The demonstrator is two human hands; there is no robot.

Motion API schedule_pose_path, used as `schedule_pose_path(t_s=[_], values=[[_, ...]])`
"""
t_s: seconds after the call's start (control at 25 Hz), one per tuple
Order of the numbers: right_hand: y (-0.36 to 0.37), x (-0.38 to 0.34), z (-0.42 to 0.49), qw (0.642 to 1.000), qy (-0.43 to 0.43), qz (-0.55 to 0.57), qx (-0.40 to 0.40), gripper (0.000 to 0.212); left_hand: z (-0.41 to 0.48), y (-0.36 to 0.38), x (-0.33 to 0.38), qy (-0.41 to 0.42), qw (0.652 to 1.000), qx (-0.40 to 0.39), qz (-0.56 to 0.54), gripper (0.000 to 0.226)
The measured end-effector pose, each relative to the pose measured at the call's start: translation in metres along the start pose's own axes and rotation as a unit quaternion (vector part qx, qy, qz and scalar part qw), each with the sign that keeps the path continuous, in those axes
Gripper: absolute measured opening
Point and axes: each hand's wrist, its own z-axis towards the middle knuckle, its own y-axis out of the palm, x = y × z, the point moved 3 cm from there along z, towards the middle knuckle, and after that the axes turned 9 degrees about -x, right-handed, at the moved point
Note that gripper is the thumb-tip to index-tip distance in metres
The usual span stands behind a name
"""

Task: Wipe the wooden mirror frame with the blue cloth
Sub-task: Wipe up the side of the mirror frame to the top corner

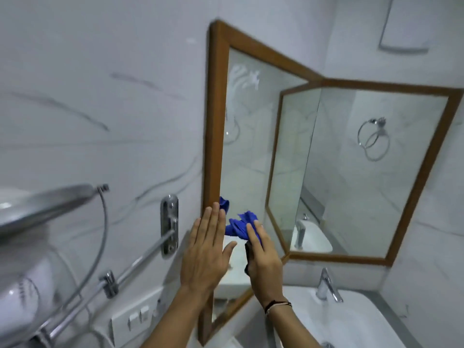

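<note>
The wooden mirror frame (213, 121) is brown and hangs on the marble wall, meeting a second framed mirror (426, 159) at the corner. My left hand (206, 249) lies flat with fingers straight against the frame's left rail, low down, holding nothing. My right hand (263, 257) presses a crumpled blue cloth (239, 226) against the mirror glass (251, 146), just right of that rail. A smaller blue patch beside my left fingertips may be more cloth or its reflection. My hands hide part of the cloth.
A white sink (351, 322) with a chrome tap (327, 285) sits below right. At left are a chrome towel bar (140, 259), a switch plate (135, 320) and a shelf holding white items (37, 204). A towel ring (374, 139) shows in the right mirror.
</note>
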Motion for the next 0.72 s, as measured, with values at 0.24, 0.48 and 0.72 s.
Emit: schedule_pose_path(t_s=[0.24,0.48,0.72], values=[[-0.073,-0.027,0.135,0.983,-0.045,0.051,0.172,0.057,0.161,-0.150,-0.030,-0.031,0.985,0.157,0.068,0.074],[-0.128,-0.041,0.249,0.948,-0.026,0.177,0.263,0.055,0.243,-0.227,-0.046,-0.044,0.973,0.153,0.166,0.078],[-0.132,-0.040,0.359,0.909,0.047,0.351,0.222,0.054,0.249,-0.216,-0.049,-0.026,0.951,0.190,0.243,0.073]])
